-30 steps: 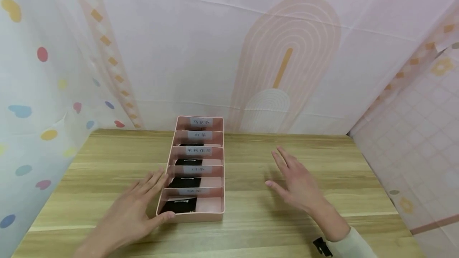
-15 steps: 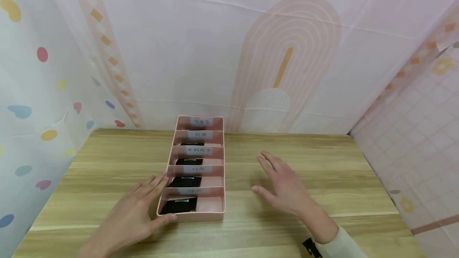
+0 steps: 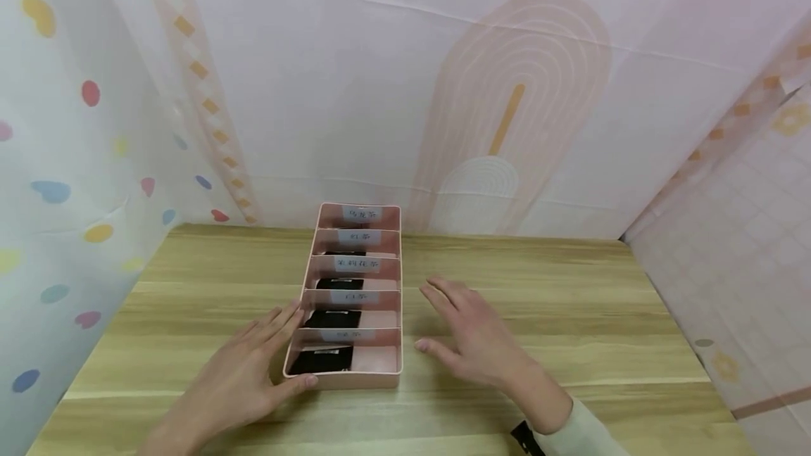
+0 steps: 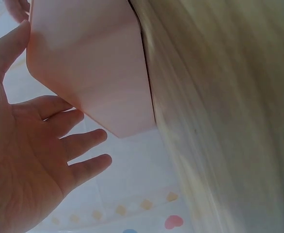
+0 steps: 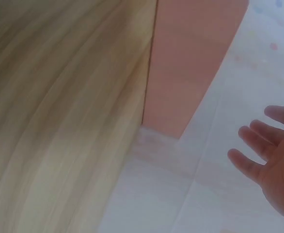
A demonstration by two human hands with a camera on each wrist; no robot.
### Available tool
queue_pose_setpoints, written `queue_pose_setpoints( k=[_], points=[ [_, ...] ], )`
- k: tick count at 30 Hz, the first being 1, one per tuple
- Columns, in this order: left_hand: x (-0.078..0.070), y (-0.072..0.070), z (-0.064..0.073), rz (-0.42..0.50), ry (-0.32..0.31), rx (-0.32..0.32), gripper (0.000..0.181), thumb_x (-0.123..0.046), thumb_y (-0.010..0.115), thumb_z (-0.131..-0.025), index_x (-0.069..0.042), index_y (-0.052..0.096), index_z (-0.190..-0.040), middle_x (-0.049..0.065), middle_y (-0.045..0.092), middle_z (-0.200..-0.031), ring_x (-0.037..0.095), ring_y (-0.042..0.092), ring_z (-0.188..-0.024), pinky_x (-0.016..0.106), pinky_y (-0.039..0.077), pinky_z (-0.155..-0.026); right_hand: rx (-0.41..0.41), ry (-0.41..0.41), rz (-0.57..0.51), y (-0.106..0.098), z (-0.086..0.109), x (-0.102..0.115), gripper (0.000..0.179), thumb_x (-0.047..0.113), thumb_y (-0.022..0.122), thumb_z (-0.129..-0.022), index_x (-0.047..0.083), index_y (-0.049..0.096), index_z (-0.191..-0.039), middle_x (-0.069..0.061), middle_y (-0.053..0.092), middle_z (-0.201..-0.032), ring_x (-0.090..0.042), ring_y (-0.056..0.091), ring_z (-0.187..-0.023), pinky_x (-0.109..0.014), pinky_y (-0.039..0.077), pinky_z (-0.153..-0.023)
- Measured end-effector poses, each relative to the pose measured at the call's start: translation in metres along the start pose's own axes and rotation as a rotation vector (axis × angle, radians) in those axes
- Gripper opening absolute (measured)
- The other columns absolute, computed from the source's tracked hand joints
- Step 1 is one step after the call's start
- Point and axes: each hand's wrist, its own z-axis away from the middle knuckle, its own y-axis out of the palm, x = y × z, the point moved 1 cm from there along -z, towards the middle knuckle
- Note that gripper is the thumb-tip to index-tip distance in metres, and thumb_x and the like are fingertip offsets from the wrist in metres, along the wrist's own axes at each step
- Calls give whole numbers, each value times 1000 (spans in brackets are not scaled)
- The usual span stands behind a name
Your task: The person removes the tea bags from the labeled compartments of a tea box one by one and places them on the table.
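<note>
A long pink organizer box (image 3: 361, 381) stands on the wooden table, its row of compartments running away from me. Black packets (image 3: 324, 359) lie in the left part of several compartments, and paper labels with Chinese writing (image 3: 360, 264) are stuck to the dividers. My left hand (image 3: 243, 368) rests at the box's near left corner, thumb at the front wall and fairly straight fingers along the left side. In the left wrist view that hand (image 4: 30, 155) has its fingertips right at the pink wall. To the right of the box my right hand (image 3: 475, 336) hovers with spread fingers, holding nothing.
Wooden tabletop (image 3: 570, 301) extends on both sides of the box. A patterned cloth backdrop (image 3: 304, 90) hangs behind the table and down both sides. A black clip-like piece (image 3: 527, 438) sits by the right sleeve (image 3: 579, 435).
My right hand has moved left, closer to the box's right side. The left hand stays at the same corner; the whole view has shifted slightly.
</note>
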Motion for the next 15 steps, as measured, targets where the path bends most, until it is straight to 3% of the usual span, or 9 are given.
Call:
queue_pose_setpoints(
  k=[7,11,15],
  points=[
    [0,-1,1,8,-4,5,93,-64,73,-90,-1,49,-155,13,42,-164,42,46,-145,63,41,-113,28,-40,-53,7,-14,23,74,46,73,-96,5,50,-153,-14,55,-151,-32,53,-138,-51,43,-116],
    [0,-2,2,9,-6,5,93,-65,72,-90,-1,50,-154,13,43,-163,42,47,-144,63,42,-113,59,-48,-80,11,-21,35,70,47,70,-98,5,54,-151,-12,57,-150,-29,53,-138,-47,43,-117],
    [0,-2,2,12,-8,10,93,-66,69,-91,-1,49,-155,13,43,-164,43,47,-143,62,42,-113,43,-112,-58,16,-26,47,64,48,69,-99,5,59,-146,-9,62,-142,-26,57,-132,-43,46,-114]
  ],
)
